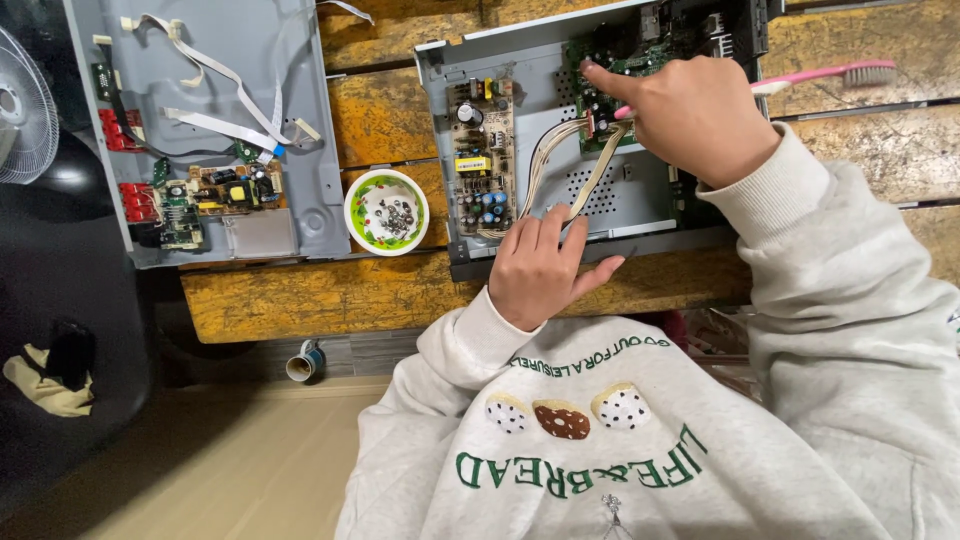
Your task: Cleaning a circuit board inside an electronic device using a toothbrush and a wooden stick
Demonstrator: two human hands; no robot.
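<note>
An opened grey metal device case (640,195) lies on a worn wooden bench (380,290). Inside it sit a tan power board (482,150) and a green circuit board (620,60), joined by beige ribbon cables (545,165). My left hand (545,265) rests on the case's near edge, fingers on the cables' lower end. My right hand (690,110) reaches over the green board, index finger pressing near a connector, and grips a pink toothbrush (850,72) whose bristled head sticks out to the right.
A second open grey chassis (300,150) with white flat cables and small boards lies at left. Between the two stands a green-rimmed bowl (387,211) holding several screws. A white fan (25,115) and a black chair are at far left, and a tape roll (305,362) lies on the floor.
</note>
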